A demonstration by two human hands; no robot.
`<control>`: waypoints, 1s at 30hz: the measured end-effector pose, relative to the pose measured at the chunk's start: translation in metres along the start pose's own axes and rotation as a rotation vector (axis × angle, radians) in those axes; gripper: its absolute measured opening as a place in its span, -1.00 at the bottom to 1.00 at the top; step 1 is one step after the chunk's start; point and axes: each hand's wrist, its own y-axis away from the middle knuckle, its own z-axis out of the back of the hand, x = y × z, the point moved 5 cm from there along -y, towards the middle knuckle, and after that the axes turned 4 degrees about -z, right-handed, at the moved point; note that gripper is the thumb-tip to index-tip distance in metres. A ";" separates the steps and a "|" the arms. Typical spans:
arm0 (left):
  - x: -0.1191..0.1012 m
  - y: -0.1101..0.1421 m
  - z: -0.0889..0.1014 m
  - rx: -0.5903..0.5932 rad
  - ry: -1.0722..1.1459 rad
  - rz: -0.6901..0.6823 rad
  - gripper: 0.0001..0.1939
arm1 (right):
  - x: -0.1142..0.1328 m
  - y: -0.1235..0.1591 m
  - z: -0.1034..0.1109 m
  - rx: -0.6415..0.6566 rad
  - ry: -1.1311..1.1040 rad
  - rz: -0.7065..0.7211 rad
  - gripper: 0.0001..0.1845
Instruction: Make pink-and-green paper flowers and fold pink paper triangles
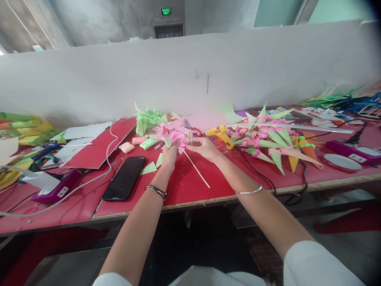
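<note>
Red bench [178, 184] crowded: black phone [124, 178] left of centre, yellow glue gun [222, 137] just above the right grip [205, 149], heap of paper flowers [263, 137] right of centre. Mid-frame, left grip [170, 154] closed on a pink-and-green paper flower [165, 133], showing just above the fingers; right grip just beside, hold unclear through blur. Thin pale stick [196, 168] slants below the two.

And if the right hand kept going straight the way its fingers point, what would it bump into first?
Probably the bright pink paper by the left hand, since the right hand points leftward at it. Depth is unclear, so hand and paper may already be touching.
</note>
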 end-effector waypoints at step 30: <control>0.001 -0.003 -0.002 0.028 0.095 -0.006 -0.74 | -0.002 0.003 -0.015 0.198 -0.244 -0.173 -0.77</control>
